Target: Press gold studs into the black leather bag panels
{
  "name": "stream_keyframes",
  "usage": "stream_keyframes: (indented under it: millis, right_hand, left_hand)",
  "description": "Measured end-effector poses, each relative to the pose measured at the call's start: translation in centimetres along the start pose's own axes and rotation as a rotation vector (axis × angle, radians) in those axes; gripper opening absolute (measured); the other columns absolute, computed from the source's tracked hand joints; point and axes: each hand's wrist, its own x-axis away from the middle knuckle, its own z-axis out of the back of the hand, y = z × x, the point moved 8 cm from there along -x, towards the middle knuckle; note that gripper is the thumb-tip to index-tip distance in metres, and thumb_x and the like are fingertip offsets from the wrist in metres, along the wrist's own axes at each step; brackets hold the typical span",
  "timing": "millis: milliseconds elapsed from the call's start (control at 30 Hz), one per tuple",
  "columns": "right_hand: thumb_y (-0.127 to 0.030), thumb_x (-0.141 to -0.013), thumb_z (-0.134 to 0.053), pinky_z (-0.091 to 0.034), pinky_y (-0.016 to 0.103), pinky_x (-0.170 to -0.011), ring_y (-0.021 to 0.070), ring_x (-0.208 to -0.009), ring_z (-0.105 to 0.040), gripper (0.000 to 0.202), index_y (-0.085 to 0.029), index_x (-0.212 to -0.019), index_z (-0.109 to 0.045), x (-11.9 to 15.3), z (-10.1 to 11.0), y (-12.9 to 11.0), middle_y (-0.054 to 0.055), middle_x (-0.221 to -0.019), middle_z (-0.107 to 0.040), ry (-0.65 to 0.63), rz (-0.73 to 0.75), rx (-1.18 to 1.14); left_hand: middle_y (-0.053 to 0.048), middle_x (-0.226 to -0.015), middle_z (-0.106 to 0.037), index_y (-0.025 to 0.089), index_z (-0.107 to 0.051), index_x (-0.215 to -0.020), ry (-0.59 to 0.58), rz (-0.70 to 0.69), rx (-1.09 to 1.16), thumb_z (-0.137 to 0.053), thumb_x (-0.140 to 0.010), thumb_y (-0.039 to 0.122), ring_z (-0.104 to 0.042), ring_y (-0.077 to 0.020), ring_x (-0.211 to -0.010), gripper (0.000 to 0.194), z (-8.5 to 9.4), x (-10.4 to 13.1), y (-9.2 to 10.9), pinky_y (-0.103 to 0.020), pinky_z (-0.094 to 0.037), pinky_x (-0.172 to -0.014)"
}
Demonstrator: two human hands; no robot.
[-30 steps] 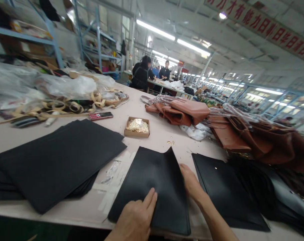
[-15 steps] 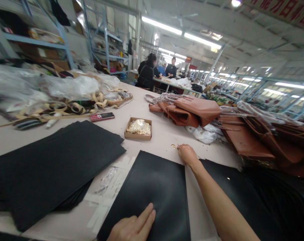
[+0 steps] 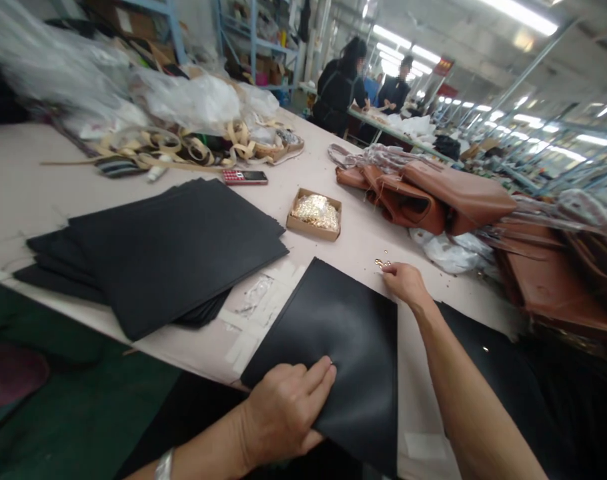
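A black leather-like panel (image 3: 353, 313) lies in front of me, its near part reaching past the table edge. My left hand (image 3: 291, 403) grips its near edge, with fingers on top pressing a dent into the surface. A tiny shiny spot shows at those fingertips. Beyond the panel's right side, my right hand (image 3: 404, 281) has its fingertips pinched together at a few small gold metal pieces (image 3: 380, 263) on the table. Whatever is between those fingertips is too small to make out. An open cardboard box (image 3: 313, 230) of gold pieces in clear plastic stands farther back.
Black panels (image 3: 183, 247) are stacked at left; more dark panels (image 3: 468, 353) lie at right, one bearing a gold spot. Brown bags (image 3: 453, 190) fill the back right. A red phone (image 3: 245, 177) lies near straps and plastic wrap (image 3: 183, 103). Two people stand at a farther table.
The view has swung left and downward. My left hand has gone from resting on the panel to gripping its near edge. My right hand stays by the small gold pieces.
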Motion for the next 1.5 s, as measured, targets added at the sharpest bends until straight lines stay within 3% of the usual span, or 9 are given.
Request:
stream_keyframes:
  millis: [233,367,567,767,1033,1200,1333,1433,1500]
  right_hand:
    - [-0.036,-0.08,-0.064,-0.05,0.023,-0.058,0.0125,-0.06,-0.06,0.023,-0.015,-0.088,-0.069,13.7,-4.3,-6.0,0.001,-0.068,-0.066,-0.393,0.103,-0.759]
    - [-0.028,-0.082,-0.06,-0.046,0.022,-0.057,0.0116,-0.06,-0.058,0.015,-0.018,-0.083,-0.071,17.3,-5.3,-7.4,-0.001,-0.066,-0.065,-0.449,0.088,-0.704]
    - [-0.024,-0.082,-0.059,-0.041,0.021,-0.056,0.0116,-0.061,-0.057,0.013,-0.02,-0.079,-0.071,17.1,-5.1,-8.6,-0.001,-0.068,-0.067,-0.416,0.179,-0.492]
    - [-0.024,-0.081,-0.059,-0.042,0.021,-0.054,0.0119,-0.059,-0.059,0.013,-0.019,-0.076,-0.07,16.5,-5.5,-8.8,0.0,-0.065,-0.066,-0.436,0.156,-0.415]
    - [-0.025,-0.076,-0.064,-0.046,0.019,-0.044,0.0112,-0.047,-0.058,0.01,-0.015,-0.073,-0.065,15.6,-7.1,-7.7,0.0,-0.052,-0.06,-0.681,-0.133,-0.427]
    - [-0.025,-0.071,-0.07,-0.046,0.019,-0.038,0.0109,-0.041,-0.055,0.012,-0.018,-0.068,-0.06,14.9,-7.0,-8.1,-0.003,-0.045,-0.057,-0.683,-0.132,-0.442]
    - [-0.024,-0.065,-0.075,-0.047,0.02,-0.041,0.0126,-0.043,-0.057,0.018,-0.019,-0.066,-0.058,14.7,-7.0,-8.2,-0.004,-0.044,-0.055,-0.681,-0.155,-0.451]
    - [-0.031,-0.063,-0.079,-0.048,0.024,-0.048,0.0149,-0.049,-0.06,0.022,-0.019,-0.07,-0.062,13.7,-5.9,-7.2,-0.003,-0.05,-0.059,-0.56,-0.1,-0.447]
    - [-0.037,-0.069,-0.076,-0.052,0.029,-0.064,0.0187,-0.067,-0.066,0.022,-0.019,-0.078,-0.067,12.5,-3.1,-5.2,0.003,-0.069,-0.068,-0.258,-0.062,-0.394]
  left_hand:
    - [-0.014,-0.12,-0.066,0.007,-0.057,-0.122,0.1,-0.022,0.014,-0.062,-0.077,0.047,-0.064,-0.024,-0.074,0.06,0.4,0.2,0.1,-0.038,-0.05,-0.056]
    - [-0.011,-0.114,-0.067,0.008,-0.058,-0.12,0.096,-0.019,0.018,-0.065,-0.076,0.047,-0.062,-0.0234,-0.073,0.059,0.4,0.2,0.0,-0.038,-0.047,-0.054]
    - [-0.007,-0.095,-0.065,0.011,-0.059,-0.112,0.087,-0.02,0.048,-0.06,-0.082,0.048,-0.059,-0.0226,-0.07,0.048,0.1,0.3,0.2,-0.038,-0.044,-0.053]
    - [-0.007,-0.096,-0.063,0.012,-0.059,-0.111,0.077,-0.017,0.061,-0.063,-0.079,0.045,-0.058,-0.0226,-0.071,0.046,0.0,0.3,0.1,-0.038,-0.043,-0.054]
    - [-0.01,-0.109,-0.063,0.01,-0.057,-0.115,0.062,-0.031,0.078,-0.062,-0.081,0.045,-0.058,-0.0223,-0.074,0.049,0.3,0.4,0.1,-0.038,-0.046,-0.056]
    - [-0.01,-0.105,-0.064,0.01,-0.056,-0.116,0.035,-0.029,0.093,-0.06,-0.082,0.039,-0.059,-0.0231,-0.075,0.045,0.0,0.4,0.2,-0.038,-0.048,-0.057]
    - [-0.005,-0.091,-0.065,0.014,-0.059,-0.112,0.05,-0.053,0.09,-0.053,-0.084,0.022,-0.06,-0.0216,-0.071,0.029,0.3,0.4,0.3,-0.036,-0.049,-0.056]
    - [-0.004,-0.088,-0.066,0.017,-0.06,-0.108,0.139,-0.066,0.097,-0.048,-0.084,0.013,-0.061,-0.0202,-0.068,0.028,1.0,0.5,0.2,-0.034,-0.05,-0.056]
    - [-0.006,-0.094,-0.068,0.016,-0.061,-0.108,0.248,-0.074,0.133,-0.044,-0.081,0.008,-0.064,-0.0192,-0.071,0.032,1.8,0.7,-0.1,-0.032,-0.053,-0.06]
